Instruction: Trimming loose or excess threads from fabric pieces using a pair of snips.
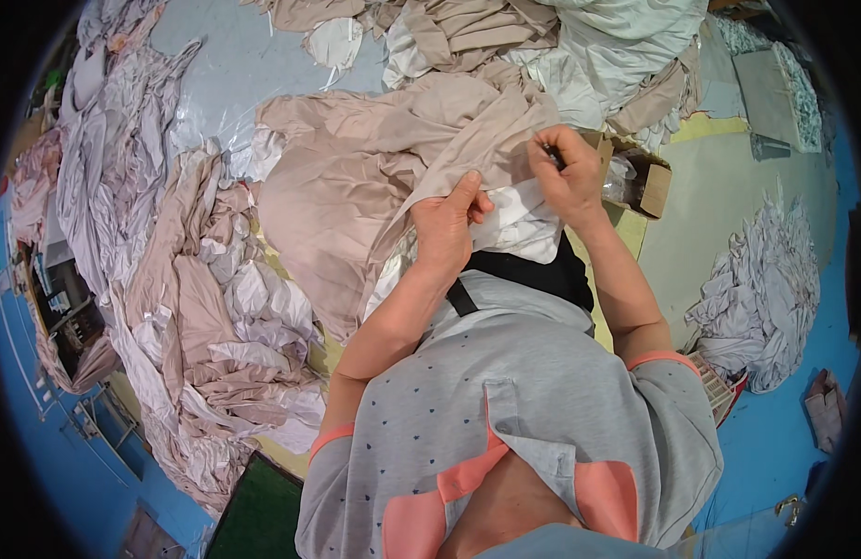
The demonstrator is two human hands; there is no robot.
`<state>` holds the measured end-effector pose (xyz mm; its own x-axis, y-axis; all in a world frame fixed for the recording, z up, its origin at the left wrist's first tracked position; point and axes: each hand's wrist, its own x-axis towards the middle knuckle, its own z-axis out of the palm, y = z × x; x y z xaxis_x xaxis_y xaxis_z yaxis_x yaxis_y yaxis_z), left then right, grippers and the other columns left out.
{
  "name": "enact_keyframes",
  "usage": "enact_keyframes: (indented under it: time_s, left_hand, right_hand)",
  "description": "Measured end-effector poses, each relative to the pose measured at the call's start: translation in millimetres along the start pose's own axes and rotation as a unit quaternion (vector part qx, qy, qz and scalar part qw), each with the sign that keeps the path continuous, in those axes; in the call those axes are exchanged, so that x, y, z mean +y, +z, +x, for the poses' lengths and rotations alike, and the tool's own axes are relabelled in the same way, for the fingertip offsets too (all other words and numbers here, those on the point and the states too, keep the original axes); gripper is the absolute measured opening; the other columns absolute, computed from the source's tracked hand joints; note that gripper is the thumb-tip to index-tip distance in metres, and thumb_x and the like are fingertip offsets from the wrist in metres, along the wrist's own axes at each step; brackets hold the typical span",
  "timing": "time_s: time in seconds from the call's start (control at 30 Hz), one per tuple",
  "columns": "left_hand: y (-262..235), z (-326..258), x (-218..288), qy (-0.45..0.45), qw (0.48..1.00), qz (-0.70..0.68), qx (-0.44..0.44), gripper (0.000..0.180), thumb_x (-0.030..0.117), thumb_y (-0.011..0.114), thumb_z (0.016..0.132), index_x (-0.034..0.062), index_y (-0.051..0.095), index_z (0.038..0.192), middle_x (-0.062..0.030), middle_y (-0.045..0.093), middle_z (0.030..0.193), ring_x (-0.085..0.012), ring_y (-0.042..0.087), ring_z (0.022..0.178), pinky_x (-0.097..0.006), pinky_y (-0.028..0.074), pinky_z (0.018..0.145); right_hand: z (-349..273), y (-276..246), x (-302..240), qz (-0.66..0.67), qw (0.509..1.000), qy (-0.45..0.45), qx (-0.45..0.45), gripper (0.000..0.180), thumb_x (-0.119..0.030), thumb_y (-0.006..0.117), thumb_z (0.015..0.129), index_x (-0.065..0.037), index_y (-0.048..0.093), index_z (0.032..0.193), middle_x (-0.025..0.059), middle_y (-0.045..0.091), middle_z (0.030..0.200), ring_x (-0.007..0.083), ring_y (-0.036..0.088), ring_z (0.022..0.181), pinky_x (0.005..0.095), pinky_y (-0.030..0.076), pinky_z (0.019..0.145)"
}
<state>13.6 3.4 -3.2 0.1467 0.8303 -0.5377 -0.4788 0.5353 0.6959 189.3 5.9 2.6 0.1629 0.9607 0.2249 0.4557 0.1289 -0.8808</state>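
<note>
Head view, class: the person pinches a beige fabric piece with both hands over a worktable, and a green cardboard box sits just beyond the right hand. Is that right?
One detail is wrong: the cardboard box is brown, not green. The head view shows it just beyond the right hand. The rest stands: both the left hand and the right hand pinch the beige fabric piece over the worktable.

Blue floor [775, 447] running along the right and left edges, curving with the lens. Pale worktable [719, 214] stretching far right, yellowish along its edge. Heaps of beige and white cloth [198, 307] lying across the left side, more piling up at the far middle [505, 37]. Grey-white bundle [766, 298] sitting on the floor at right. Open cardboard box [649, 182] resting on the table. Even, soft light falling throughout.
</note>
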Motion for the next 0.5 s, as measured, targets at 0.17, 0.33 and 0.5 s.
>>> enact_keyframes:
  time_s: [0.17, 0.33, 0.5]
  left_hand:
    - [0.5, -0.2, 2.1, -0.011, 1.000, -0.001, 0.006, 0.010, 0.012, 0.068, 0.087, 0.0027, 0.066, 0.083, -0.0046, 0.063, 0.065, -0.0113, 0.058, 0.056, -0.022, 0.040, 0.049]
    - [-1.4, 1.7, 0.0, -0.024, 1.000, -0.009, -0.006, 0.010, 0.012, 0.068, 0.087, 0.0027, 0.065, 0.084, -0.0043, 0.063, 0.066, -0.0113, 0.059, 0.056, -0.022, 0.040, 0.050]
    - [-0.9, 2.7, 0.6, -0.025, 1.000, -0.016, -0.011, 0.011, 0.011, 0.068, 0.087, 0.0021, 0.064, 0.090, -0.0033, 0.062, 0.068, -0.0110, 0.059, 0.057, -0.021, 0.040, 0.049]
  right_hand:
    - [3.5, -12.6, -10.2, -0.036, 0.997, -0.024, -0.066, 0.015, -0.004, 0.069, 0.079, 0.002, 0.062, 0.091, 0.0056, 0.059, 0.076, 0.0128, 0.054, 0.064, 0.0249, 0.043, 0.058]
    - [-0.3, -10.1, -11.0, -0.054, 0.985, -0.063, -0.151, 0.023, -0.005, 0.072, 0.077, 0.002, 0.066, 0.098, 0.0096, 0.062, 0.081, 0.0190, 0.059, 0.065, 0.0271, 0.045, 0.058]
    - [4.2, -3.1, -10.1, -0.036, 0.985, -0.100, -0.136, 0.020, -0.003, 0.071, 0.077, 0.001, 0.067, 0.096, 0.0100, 0.062, 0.078, 0.0193, 0.060, 0.063, 0.0274, 0.045, 0.055]
